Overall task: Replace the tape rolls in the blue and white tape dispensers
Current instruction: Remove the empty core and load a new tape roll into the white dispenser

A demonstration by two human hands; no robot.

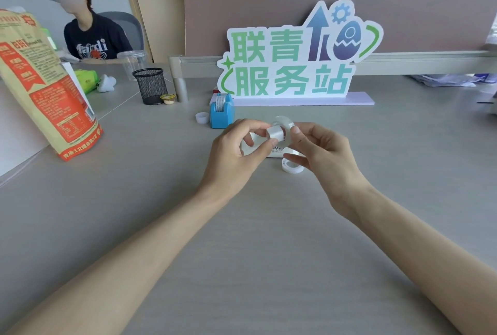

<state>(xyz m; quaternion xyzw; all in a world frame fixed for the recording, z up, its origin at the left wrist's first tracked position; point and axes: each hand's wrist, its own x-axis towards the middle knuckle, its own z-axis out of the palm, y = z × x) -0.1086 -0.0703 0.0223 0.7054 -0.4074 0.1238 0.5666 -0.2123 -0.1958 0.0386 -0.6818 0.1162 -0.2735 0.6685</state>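
Observation:
My left hand [239, 149] pinches a small white core piece [275, 132] between thumb and fingers, above the desk's middle. My right hand [320, 151] holds a clear tape roll [284, 121] right beside that piece, the two touching. Under both hands lies the white dispenser [277, 150], mostly hidden. Another tape roll [291, 168] lies flat on the desk just below my right fingers. The blue dispenser [222, 112] stands upright behind my left hand with a roll seated in it. A small white ring [202, 117] rests left of the blue dispenser.
A large green and white sign [293, 65] stands behind the dispensers. A black mesh pen cup [150, 85] and small yellow-lidded tub [168, 98] sit at back left. An orange paper bag [40, 87] leans at far left. A person sits at the back left.

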